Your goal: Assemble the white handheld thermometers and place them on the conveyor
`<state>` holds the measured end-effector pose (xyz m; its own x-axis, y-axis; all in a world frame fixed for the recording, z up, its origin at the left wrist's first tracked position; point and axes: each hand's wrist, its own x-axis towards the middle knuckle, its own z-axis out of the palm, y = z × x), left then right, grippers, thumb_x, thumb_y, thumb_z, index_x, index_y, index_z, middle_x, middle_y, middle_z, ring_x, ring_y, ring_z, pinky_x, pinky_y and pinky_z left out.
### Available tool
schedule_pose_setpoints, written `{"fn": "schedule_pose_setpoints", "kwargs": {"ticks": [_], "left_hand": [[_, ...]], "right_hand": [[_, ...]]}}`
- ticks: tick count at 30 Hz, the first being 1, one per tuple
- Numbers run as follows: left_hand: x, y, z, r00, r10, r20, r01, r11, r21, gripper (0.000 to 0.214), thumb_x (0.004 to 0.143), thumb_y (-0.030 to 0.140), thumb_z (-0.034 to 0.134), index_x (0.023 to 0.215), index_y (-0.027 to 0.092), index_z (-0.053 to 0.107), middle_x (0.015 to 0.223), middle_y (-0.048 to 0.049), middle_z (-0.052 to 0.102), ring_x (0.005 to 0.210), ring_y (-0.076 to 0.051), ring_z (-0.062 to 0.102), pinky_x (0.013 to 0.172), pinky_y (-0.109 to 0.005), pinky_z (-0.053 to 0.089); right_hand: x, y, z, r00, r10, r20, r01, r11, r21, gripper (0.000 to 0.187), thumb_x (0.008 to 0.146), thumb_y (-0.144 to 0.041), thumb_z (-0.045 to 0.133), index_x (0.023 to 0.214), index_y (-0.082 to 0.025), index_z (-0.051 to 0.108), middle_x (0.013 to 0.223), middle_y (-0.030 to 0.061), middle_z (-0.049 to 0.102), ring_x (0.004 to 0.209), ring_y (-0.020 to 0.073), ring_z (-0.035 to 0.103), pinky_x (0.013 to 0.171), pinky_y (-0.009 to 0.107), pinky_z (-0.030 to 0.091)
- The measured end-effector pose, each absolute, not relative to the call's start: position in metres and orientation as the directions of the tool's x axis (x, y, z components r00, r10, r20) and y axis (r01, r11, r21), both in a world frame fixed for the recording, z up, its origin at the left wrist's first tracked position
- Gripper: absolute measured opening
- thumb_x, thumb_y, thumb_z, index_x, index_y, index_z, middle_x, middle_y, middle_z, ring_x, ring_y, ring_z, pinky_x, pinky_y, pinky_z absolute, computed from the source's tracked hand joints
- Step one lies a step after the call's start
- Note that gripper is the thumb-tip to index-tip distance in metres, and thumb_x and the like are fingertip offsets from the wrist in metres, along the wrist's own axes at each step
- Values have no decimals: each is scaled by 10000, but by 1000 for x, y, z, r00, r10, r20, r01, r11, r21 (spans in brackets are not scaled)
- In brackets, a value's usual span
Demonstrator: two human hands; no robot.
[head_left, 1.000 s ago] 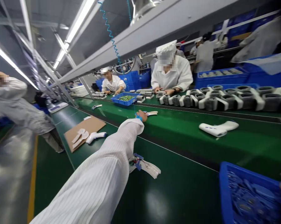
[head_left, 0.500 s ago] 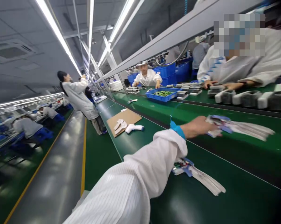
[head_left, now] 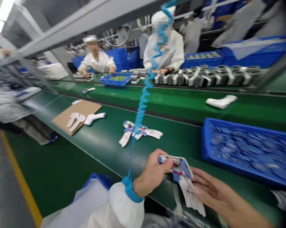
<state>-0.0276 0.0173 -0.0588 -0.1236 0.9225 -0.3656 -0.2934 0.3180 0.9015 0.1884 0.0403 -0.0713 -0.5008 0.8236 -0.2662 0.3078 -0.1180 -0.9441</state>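
My left hand [head_left: 150,173] pinches the top of a white plastic shell half with blue and red parts [head_left: 181,172], low in the middle of the view. My right hand [head_left: 211,191] holds the same piece from below, fingers curled under its long white end. A blue wrist strap [head_left: 131,189] on my left wrist runs up into a coiled blue cord [head_left: 143,98]. Two more such pieces [head_left: 139,131] lie together on the green belt beyond my hands.
A blue bin of small parts [head_left: 247,148] stands at right. On a cardboard sheet [head_left: 74,115] at left lie white shells, with a white thermometer body [head_left: 94,117] beside it. Another body [head_left: 220,102] rides the far belt. Two seated workers face rows of grey-white housings [head_left: 211,77].
My left hand has drawn back from the far belt toward me with the piece it picked up. My right hand has come in and taken its lower end. The view swung right.
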Motion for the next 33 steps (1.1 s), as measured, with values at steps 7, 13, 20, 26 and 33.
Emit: {"fn": "schedule_pose_setpoints", "kwargs": {"ticks": [7, 13, 20, 26, 33], "left_hand": [[-28, 8, -57, 204, 928, -313, 98, 299, 949, 567, 687, 466, 914, 1070, 167, 621, 865, -1, 648, 751, -136, 547, 691, -245, 425], [-20, 6, -50, 171, 967, -189, 395, 109, 912, 271, 888, 395, 737, 838, 171, 594, 726, 41, 581, 661, -110, 443, 619, -249, 322], [-10, -2, -65, 204, 958, -202, 253, 148, 956, 252, 881, 371, 723, 990, 157, 644, 850, 1, 637, 740, -127, 506, 661, -243, 383], [-2, -8, -62, 198, 957, -212, 264, 156, 952, 478, 771, 449, 866, 1119, 193, 660, 989, -41, 698, 820, -179, 593, 735, -278, 439], [-14, 7, -72, 25, 893, -449, 77, 446, 892, 456, 881, 592, 648, 812, 141, 653, 686, -55, 642, 541, -154, 546, 573, -284, 408]], "right_hand": [[192, 2, -72, -335, 899, -282, 466, -102, -879, 548, 934, -669, 564, 1258, -238, 660, 1195, 96, 757, 1030, 244, 730, 940, 334, 579], [204, 11, -66, -150, 984, -99, 547, 0, -837, 489, 959, -690, 497, 1125, -299, 740, 1116, 31, 760, 927, 218, 701, 768, 298, 551], [200, 21, -59, -192, 981, -31, 540, 79, -838, 383, 934, -638, 595, 903, -292, 756, 1051, 15, 723, 937, 207, 653, 832, 317, 484], [185, 11, -51, -200, 980, 0, 635, 130, -762, 390, 984, -520, 450, 769, -253, 635, 787, 35, 664, 717, 205, 596, 675, 342, 435], [216, 18, -46, 98, 963, 251, 858, 46, -511, 320, 949, -494, 442, 813, -267, 622, 761, 106, 659, 689, 268, 597, 608, 386, 323]]}}
